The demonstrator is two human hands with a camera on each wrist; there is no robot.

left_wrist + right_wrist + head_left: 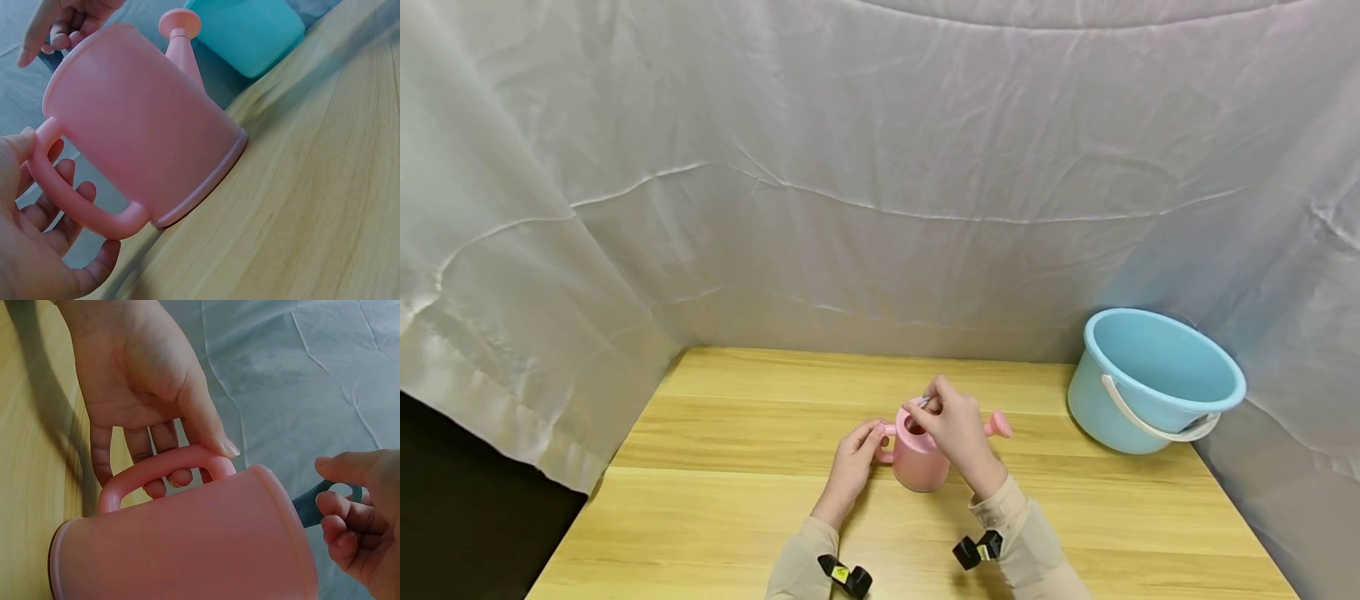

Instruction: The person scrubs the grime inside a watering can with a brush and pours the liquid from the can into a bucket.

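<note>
A pink watering can stands upright on the wooden table, its spout toward the right. My left hand grips the can's loop handle, with the thumb on its upper end and the fingers around behind it. Over the can's top opening, my right hand pinches a grey-blue handle with a hole near its end. The lower part of that item reaches down inside the can and is hidden, so its kind cannot be told.
A light blue bucket with a white carrying handle stands at the table's back right corner. Grey cloth hangs behind the table and along its sides. The wooden table top extends around the can.
</note>
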